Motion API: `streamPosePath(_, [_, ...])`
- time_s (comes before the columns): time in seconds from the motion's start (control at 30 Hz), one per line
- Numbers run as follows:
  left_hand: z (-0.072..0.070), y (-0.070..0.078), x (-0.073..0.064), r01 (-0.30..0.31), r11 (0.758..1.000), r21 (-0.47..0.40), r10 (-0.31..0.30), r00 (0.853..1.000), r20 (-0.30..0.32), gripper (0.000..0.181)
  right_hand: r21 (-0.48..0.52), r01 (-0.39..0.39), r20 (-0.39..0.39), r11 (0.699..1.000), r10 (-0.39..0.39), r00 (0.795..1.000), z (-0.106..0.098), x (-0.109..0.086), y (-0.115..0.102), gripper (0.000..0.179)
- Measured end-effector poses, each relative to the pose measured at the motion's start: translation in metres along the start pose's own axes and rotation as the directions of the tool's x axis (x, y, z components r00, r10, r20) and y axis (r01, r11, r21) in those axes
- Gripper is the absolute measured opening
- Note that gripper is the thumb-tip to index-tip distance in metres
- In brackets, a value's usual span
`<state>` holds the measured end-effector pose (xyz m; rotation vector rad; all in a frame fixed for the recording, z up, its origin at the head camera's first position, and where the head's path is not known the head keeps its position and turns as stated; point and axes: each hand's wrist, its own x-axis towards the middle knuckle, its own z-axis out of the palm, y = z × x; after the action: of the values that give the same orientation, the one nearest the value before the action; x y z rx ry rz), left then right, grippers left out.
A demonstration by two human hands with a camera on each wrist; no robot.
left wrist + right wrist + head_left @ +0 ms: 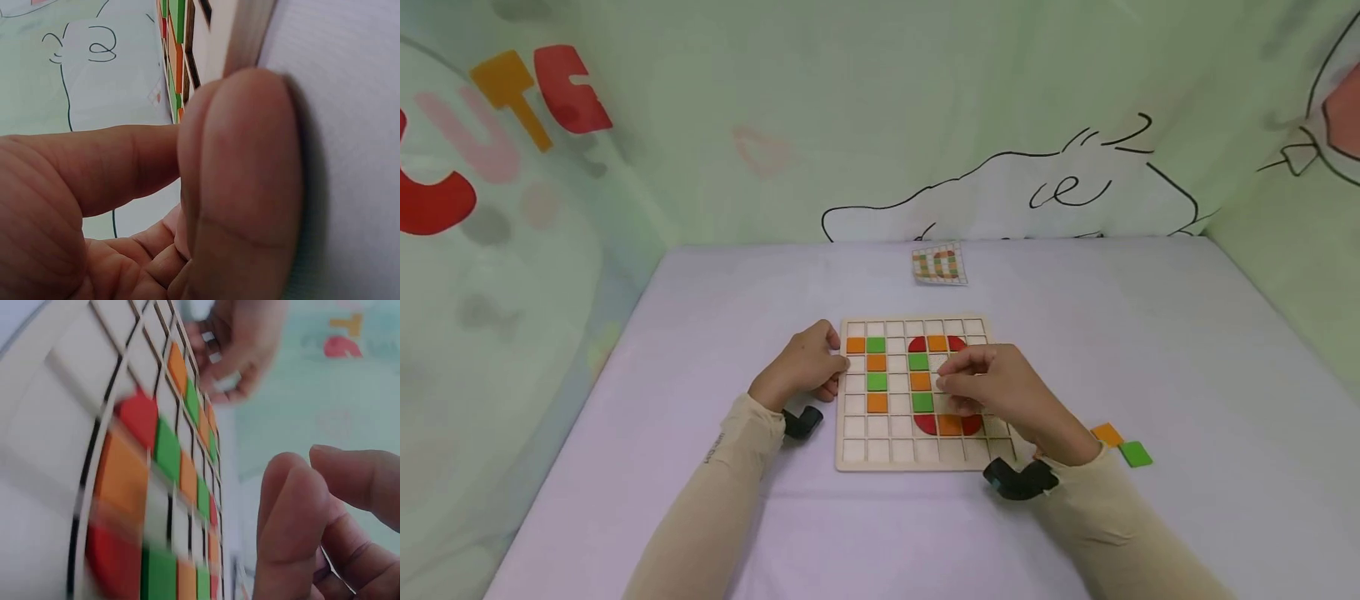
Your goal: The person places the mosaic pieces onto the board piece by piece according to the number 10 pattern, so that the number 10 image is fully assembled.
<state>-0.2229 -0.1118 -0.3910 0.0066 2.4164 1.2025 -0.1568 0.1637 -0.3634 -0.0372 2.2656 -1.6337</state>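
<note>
A wooden grid board (868, 452) lies on the table. Square orange and green tiles and rounded red pieces sit in its cells. At the left edge my left hand (805, 362) grips the board's rim; in the left wrist view its fingertips (250, 125) press against the wooden side. Over the board's right part hovers my right hand (1000, 387), thumb and fingers loosely bent. No piece shows between its fingers (294, 506) in the right wrist view. Below it, a red piece (139, 422) and a green tile (161, 575) belong to a ring of pieces, partly hidden from the head view.
Beyond the board lies a small printed card (940, 265) with a coloured grid pattern. A loose orange tile (1107, 434) and a green tile (1136, 454) rest on the table by the right wrist. Printed cloth walls (737, 125) surround the table.
</note>
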Motion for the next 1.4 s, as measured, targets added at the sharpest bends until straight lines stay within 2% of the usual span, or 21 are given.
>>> streamPosePath(0.2, [-0.004,0.000,0.000,-0.009,1.000,-0.020,0.009,1.000,0.014,0.025,-0.117,-0.062,-0.131,0.991,0.046,0.990,-0.047,-0.030,0.024,0.031])
streamPosePath(0.37, [-0.002,0.000,0.001,-0.008,1.000,-0.022,0.009,1.000,0.023,0.024,-0.116,-0.169,-0.214,0.979,0.141,0.967,-0.091,-0.061,0.057,0.034])
streamPosePath(0.5, [-0.002,0.001,0.000,-0.009,1.000,-0.021,0.009,1.000,0.022,0.024,-0.109,-0.229,-0.247,0.967,0.197,0.949,-0.116,-0.081,0.077,0.032])
streamPosePath(0.6, [-0.002,0.001,0.000,-0.008,1.000,-0.027,0.009,1.000,0.021,0.024,-0.148,-0.276,-0.277,0.950,0.228,0.933,-0.128,-0.091,0.087,0.036])
streamPosePath(0.73, [-0.001,0.001,-0.001,-0.012,0.999,-0.034,0.013,1.000,0.024,0.024,-0.242,-0.339,-0.302,0.909,0.261,0.917,-0.136,-0.100,0.096,0.050])
streamPosePath(0.87, [-0.001,0.001,0.000,-0.017,0.999,-0.034,0.018,1.000,0.023,0.024,-0.345,-0.355,-0.277,0.869,0.267,0.923,-0.139,-0.102,0.101,0.058])
streamPosePath(1.0, [-0.001,0.000,0.000,-0.020,0.999,-0.028,0.020,1.000,0.017,0.024,-0.404,-0.352,-0.258,0.844,0.264,0.929,-0.140,-0.101,0.101,0.054])
streamPosePath(1.07, [-0.001,-0.001,0.000,-0.017,0.999,-0.031,0.018,1.000,0.016,0.024,-0.396,-0.355,-0.257,0.847,0.269,0.928,-0.140,-0.100,0.100,0.050])
streamPosePath(1.13, [-0.001,-0.001,0.000,-0.015,0.999,-0.033,0.015,1.000,0.019,0.024,-0.365,-0.351,-0.248,0.862,0.274,0.929,-0.139,-0.101,0.098,0.047])
streamPosePath(1.3, [0.000,-0.002,0.000,-0.011,1.000,-0.029,0.011,1.000,0.019,0.024,-0.211,-0.288,-0.210,0.934,0.244,0.947,-0.136,-0.103,0.095,0.038])
streamPosePath(1.4, [0.000,-0.002,0.001,-0.008,1.000,-0.020,0.008,1.000,0.013,0.024,-0.130,-0.239,-0.199,0.962,0.211,0.957,-0.128,-0.100,0.094,0.036])
